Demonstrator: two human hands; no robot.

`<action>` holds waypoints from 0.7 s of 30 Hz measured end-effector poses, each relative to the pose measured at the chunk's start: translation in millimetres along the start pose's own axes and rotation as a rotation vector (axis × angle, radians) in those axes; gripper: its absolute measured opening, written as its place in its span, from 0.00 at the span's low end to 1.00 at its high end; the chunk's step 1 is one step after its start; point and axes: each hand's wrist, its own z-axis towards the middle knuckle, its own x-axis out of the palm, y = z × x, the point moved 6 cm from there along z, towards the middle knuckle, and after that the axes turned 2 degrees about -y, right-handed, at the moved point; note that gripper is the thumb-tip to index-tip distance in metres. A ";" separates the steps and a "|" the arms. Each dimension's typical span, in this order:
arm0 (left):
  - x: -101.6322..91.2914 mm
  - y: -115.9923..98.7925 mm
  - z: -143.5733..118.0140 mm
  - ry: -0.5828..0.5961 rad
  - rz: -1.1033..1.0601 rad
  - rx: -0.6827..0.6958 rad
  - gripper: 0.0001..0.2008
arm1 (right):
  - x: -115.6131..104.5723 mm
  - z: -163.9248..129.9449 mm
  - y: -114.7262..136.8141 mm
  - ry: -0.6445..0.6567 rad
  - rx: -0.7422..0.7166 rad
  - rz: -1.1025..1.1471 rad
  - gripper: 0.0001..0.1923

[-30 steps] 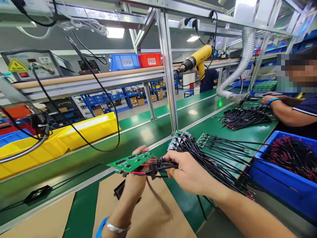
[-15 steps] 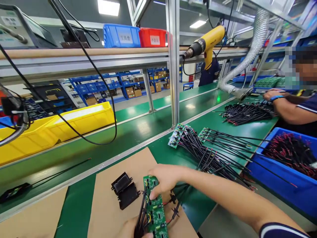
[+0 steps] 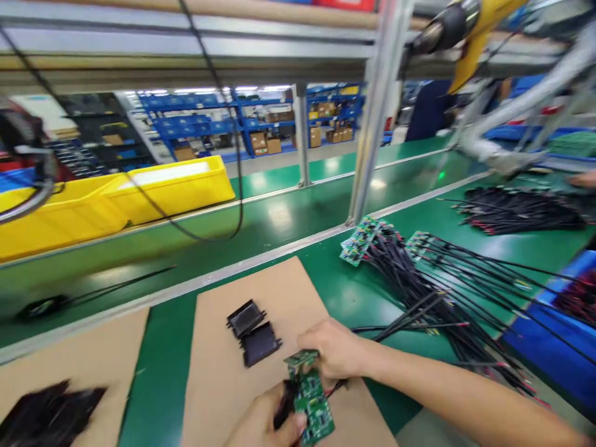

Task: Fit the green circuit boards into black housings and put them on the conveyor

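Note:
A small green circuit board (image 3: 311,396) with black and red wires lies low over a cardboard sheet (image 3: 261,347). My right hand (image 3: 333,355) pinches its far end. My left hand (image 3: 267,425), partly cut off by the bottom edge, grips its near end and the black wires. Two open black plastic housings (image 3: 254,333) rest on the cardboard just left of the board. The view is blurred by motion.
A pile of green boards with long black leads (image 3: 419,273) lies to the right on the green bench. A blue bin (image 3: 554,347) sits at the right edge, yellow bins (image 3: 121,198) across the conveyor, black parts (image 3: 46,410) at bottom left. A metal post (image 3: 372,124) stands behind.
My view has swung down and left. The board and both hands have come lower and nearer the cardboard's front; my right hand stays on its far end.

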 end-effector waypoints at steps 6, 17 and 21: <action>0.0 5.9 -16.1 -0.064 -0.014 -0.170 0.20 | 5.3 -6.6 2.3 0.156 0.105 0.089 0.22; 3.6 -25.7 -24.1 0.085 0.061 -0.040 0.16 | 11.6 -31.5 13.4 0.199 0.007 0.163 0.11; -12.4 -59.3 -44.9 0.023 0.591 0.063 0.21 | -18.0 -21.4 14.3 0.148 0.027 0.185 0.13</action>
